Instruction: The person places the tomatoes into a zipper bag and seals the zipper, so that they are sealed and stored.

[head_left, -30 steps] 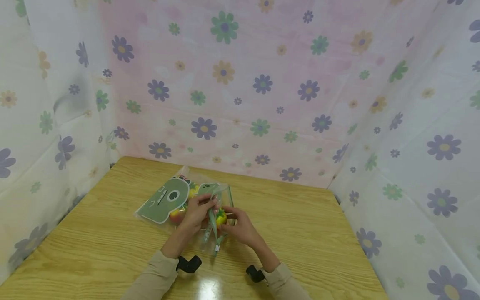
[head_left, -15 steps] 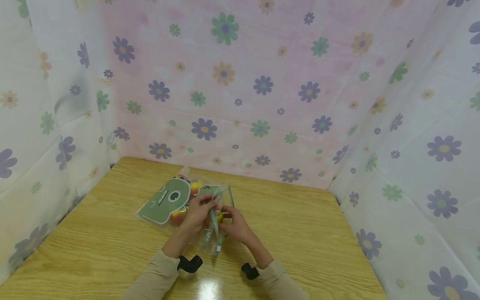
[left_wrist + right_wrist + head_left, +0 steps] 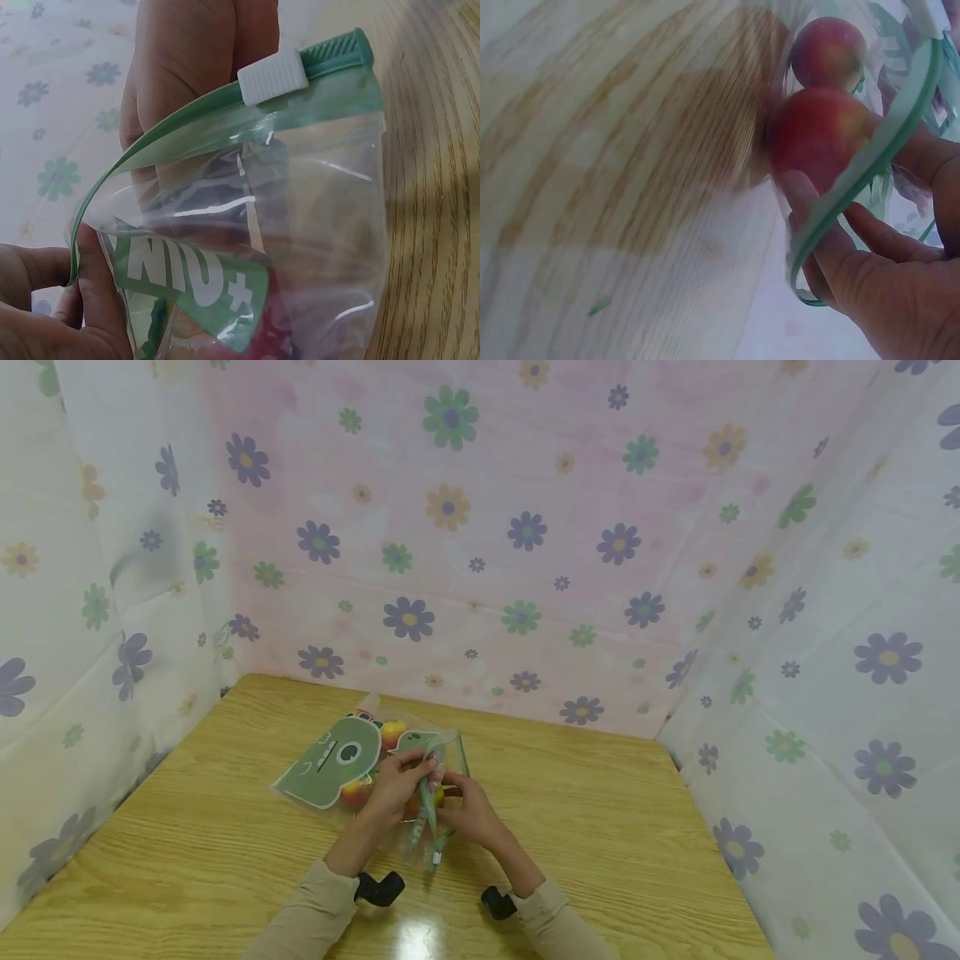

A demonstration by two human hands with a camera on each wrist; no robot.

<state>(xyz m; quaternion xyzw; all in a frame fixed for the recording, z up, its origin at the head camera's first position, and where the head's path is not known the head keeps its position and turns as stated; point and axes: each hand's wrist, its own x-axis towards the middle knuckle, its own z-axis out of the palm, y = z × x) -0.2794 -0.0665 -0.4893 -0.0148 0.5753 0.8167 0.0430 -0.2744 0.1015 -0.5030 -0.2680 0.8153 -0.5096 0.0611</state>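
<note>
A clear zip bag (image 3: pixel 326 764) printed with a green monster face lies on the table, with several red-and-yellow toy fruits inside. My left hand (image 3: pixel 393 787) pinches one side of its green-edged mouth; in the left wrist view, the fingers (image 3: pixel 82 326) hold that rim beside the white slider (image 3: pixel 274 77). My right hand (image 3: pixel 472 810) reaches into the mouth. From the right wrist, its thumb and fingers curl round a red toy fruit (image 3: pixel 817 139) with a yellowish side. A second fruit (image 3: pixel 829 54) sits deeper in the bag. The left hand partly covers the contents in the head view.
The wooden table (image 3: pixel 600 827) extends to the right of the hands. Floral cloth walls (image 3: pixel 487 527) enclose it at the back and both sides. Black wrist mounts (image 3: pixel 380 888) stick out inward from both sleeves.
The right hand has moved left into the bag's mouth with the toy fruit, which is now mostly hidden. Another fruit shows near the bag's far edge. The left hand has stayed in place.
</note>
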